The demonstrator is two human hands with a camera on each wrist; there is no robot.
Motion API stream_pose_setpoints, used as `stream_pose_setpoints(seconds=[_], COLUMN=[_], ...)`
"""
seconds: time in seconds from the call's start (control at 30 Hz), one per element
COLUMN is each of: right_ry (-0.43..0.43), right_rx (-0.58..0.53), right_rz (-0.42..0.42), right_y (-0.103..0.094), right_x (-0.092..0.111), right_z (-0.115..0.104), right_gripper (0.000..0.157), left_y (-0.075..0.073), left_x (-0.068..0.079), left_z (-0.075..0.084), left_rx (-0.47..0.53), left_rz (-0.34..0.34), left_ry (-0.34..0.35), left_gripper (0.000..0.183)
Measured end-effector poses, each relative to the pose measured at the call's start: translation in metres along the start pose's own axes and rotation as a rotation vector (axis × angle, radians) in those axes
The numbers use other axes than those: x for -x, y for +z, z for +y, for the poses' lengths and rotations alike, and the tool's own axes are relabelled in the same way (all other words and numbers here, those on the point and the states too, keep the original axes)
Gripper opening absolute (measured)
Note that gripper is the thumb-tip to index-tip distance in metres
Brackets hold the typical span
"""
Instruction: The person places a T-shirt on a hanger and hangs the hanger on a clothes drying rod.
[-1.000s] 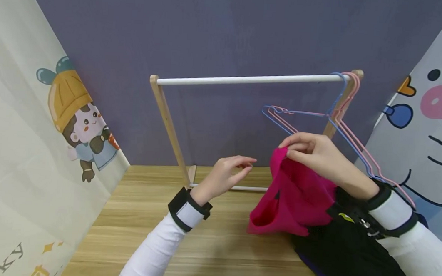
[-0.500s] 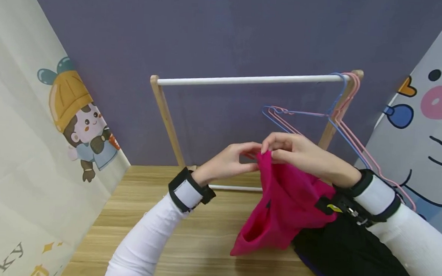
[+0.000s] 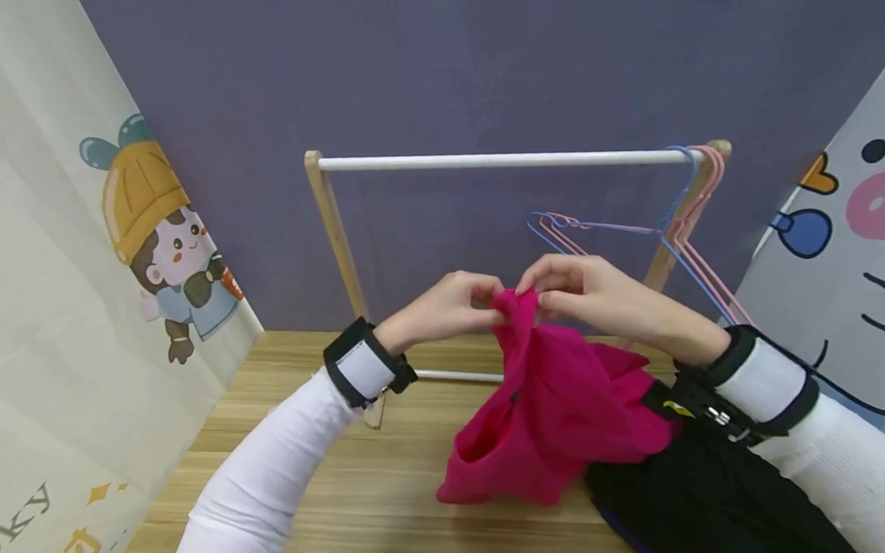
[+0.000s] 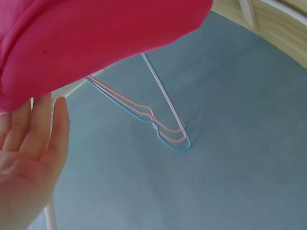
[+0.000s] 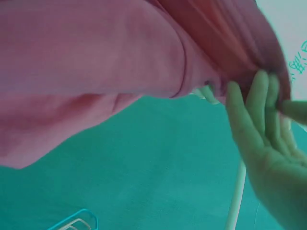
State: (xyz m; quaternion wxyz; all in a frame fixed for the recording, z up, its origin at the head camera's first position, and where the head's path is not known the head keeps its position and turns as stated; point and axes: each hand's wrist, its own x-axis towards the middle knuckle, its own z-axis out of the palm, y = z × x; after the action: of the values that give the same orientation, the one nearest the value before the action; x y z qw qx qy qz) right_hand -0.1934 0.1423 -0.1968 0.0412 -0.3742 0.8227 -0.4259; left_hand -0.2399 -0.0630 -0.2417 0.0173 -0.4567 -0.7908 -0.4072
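Observation:
A bright pink garment point(image 3: 549, 399) hangs from both hands over the table, its lower part bunched. My left hand point(image 3: 448, 310) pinches its top edge between thumb and fingers. Close beside it, my right hand point(image 3: 592, 297) pinches the same edge. The left wrist view has the cloth point(image 4: 105, 43) covering the left fingertips point(image 4: 60, 108). From the right wrist, the right fingers point(image 5: 259, 96) are seen against the garment's folded edge point(image 5: 268, 43). To the right, a black garment with purple trim point(image 3: 709, 499) lies on the table, partly behind the right forearm.
A small rack with a white rail point(image 3: 494, 160) and wooden posts point(image 3: 336, 229) stands at the back. Blue and pink hangers point(image 3: 686, 214) hang at its right end. Printed cartoon panels point(image 3: 174, 246) flank the wooden table point(image 3: 371, 490) on both sides.
My right hand has carried the pink garment leftward. The left hand, earlier apart from the cloth, has come up to it and now pinches the edge. The black garment stays in place.

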Motion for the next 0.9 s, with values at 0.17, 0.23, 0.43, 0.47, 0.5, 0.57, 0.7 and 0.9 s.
stream_pose_setpoints(seconds=[0.17, 0.23, 0.43, 0.47, 0.5, 0.57, 0.7, 0.9], right_ry=[0.053, 0.077, 0.120, 0.123, 0.125, 0.124, 0.114, 0.096], right_rx=[-0.035, -0.040, -0.043, -0.041, -0.032, -0.026, -0.022, -0.039], right_rz=[0.046, 0.042, -0.083, -0.108, -0.132, -0.162, -0.174, -0.163], right_y=[0.004, 0.008, 0.031, 0.036, 0.040, 0.050, 0.069, 0.093], right_x=[0.007, 0.010, 0.024, 0.026, 0.028, 0.032, 0.036, 0.035], right_z=[0.001, 0.004, 0.019, 0.021, 0.023, 0.027, 0.032, 0.030], right_gripper=[0.015, 0.015, 0.013, 0.013, 0.013, 0.013, 0.014, 0.020], left_y=[-0.007, -0.011, -0.023, -0.026, -0.029, -0.034, -0.045, -0.055], left_x=[0.002, 0.004, 0.013, 0.015, 0.016, 0.020, 0.027, 0.033], left_z=[-0.001, -0.001, -0.003, -0.003, -0.003, -0.002, 0.001, 0.007], left_rx=[-0.137, -0.181, -0.229, -0.226, -0.221, -0.222, -0.245, -0.280], left_rz=[0.090, 0.111, 0.139, 0.145, 0.150, 0.170, 0.226, 0.275], left_ry=[-0.068, -0.102, -0.187, -0.197, -0.208, -0.224, -0.253, -0.286], left_gripper=[0.012, 0.015, 0.020, 0.020, 0.022, 0.025, 0.028, 0.025])
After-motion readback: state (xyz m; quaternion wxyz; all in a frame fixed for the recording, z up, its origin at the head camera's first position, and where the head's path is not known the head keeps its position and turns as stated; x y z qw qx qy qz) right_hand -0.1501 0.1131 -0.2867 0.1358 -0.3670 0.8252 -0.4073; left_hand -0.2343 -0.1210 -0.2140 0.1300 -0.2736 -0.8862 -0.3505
